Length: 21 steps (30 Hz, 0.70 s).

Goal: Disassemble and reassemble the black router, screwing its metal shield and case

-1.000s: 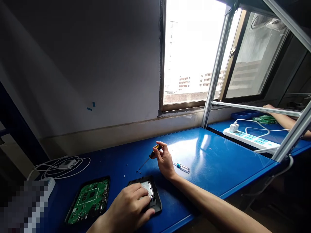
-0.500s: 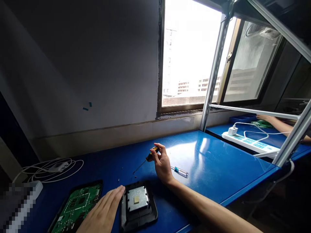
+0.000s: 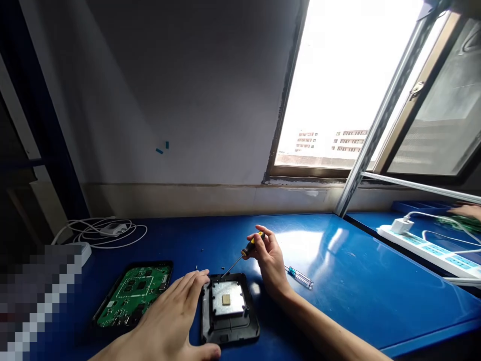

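Note:
My right hand (image 3: 272,260) is closed round the black-and-yellow handle of a screwdriver (image 3: 248,249). Its thin shaft slants down to the left, the tip at the far edge of a black plastic cover (image 3: 250,328). A silvery metal plate (image 3: 235,292) with a small beige pad (image 3: 226,299) sits inside the cover. Along the cover's left side lies my left hand (image 3: 169,316), fingers stretched and thumb apart, the fingertips by its far left corner. Small screws (image 3: 222,268) are scattered on the table behind the cover.
A green circuit board (image 3: 137,296) in a black shell lies left of my left hand. A second screwdriver (image 3: 300,278) with a clear handle is right of my right hand. White cable coils (image 3: 112,230) lie back left. Beyond a metal post (image 3: 379,130) are a power strip (image 3: 421,245) and another person's hand (image 3: 468,209).
My left hand lifted off the metal plate, moved left, then came back against the cover's left edge. The screwdriver tip moved from near the loose screws to the cover's far edge. The view turned left.

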{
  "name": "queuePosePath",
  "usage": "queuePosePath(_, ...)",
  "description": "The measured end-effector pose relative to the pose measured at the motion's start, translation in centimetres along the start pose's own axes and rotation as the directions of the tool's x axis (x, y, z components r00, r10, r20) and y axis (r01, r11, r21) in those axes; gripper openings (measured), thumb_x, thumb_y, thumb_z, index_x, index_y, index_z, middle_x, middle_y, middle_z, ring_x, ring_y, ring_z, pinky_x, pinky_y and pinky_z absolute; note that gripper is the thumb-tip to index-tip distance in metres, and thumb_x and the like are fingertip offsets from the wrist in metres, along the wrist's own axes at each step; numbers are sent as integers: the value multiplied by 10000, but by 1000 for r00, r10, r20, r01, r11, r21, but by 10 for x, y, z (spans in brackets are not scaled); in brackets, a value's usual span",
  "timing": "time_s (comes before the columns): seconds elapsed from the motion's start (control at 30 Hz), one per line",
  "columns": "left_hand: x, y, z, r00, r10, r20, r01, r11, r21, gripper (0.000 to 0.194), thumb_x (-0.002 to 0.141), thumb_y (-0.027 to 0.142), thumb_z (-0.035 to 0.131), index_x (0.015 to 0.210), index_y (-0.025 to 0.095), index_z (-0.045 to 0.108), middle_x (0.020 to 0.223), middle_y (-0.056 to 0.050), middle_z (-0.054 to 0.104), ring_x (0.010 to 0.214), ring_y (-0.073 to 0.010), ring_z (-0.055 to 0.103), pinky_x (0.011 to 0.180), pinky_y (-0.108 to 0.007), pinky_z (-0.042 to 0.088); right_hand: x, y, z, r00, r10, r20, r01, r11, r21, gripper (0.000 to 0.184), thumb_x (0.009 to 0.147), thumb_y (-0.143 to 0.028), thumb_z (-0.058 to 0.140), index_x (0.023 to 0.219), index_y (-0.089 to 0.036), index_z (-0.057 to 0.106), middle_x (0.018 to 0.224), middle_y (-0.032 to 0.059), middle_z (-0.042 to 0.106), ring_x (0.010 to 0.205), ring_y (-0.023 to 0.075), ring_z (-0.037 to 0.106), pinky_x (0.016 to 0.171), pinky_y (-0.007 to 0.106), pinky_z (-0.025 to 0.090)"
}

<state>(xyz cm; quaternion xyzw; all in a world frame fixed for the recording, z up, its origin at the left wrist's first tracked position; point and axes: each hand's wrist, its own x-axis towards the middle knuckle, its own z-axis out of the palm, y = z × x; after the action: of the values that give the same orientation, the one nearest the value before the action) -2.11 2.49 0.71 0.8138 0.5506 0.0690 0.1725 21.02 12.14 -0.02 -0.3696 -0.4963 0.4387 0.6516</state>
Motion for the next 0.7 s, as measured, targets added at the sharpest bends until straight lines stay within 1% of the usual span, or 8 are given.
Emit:
queuePosePath(0.13,-1,5,-9,1000,-21,21,23,997,-74,998,705,578,735,1544,188,360,1641,-135,337,1519,-385,276,1228,-574,287,-8,-4,3,998,5,66,-4,1000,-9,502,864,-571,692,1204,-233,539,926,8,654,692,138,649,600,314,632)
queuePosePath(0.3,-1,9,-13,998,-51,37,55,993,-102,969,700,578,739,1521,204,384,1636,-134,350,1519,-382,278,1233,-553,281,-12,-5,6,993,3,121,0,1000,-22,459,897,-559,660,1203,-246,523,956,10,648,714,137,651,623,314,633)
queuePosePath(0.6,-3,12,-16,996,-71,62,79,989,-123,961,689,552,759,1514,234,383,1636,-119,351,1523,-369,273,1239,-524,273,-15,-6,6,989,6,146,-1,999,-37,430,915,-545,642,1204,-253,515,973,12,632,732,144,651,653,327,629)
queuePosePath(0.7,-3,13,-19,995,-73,73,83,986,-142,882,686,546,764,1452,249,443,1635,-107,354,1523,-365,273,1236,-523,274,-15,-7,6,990,1,144,3,999,-32,434,909,-551,646,1199,-255,519,971,10,632,721,141,651,647,324,627)
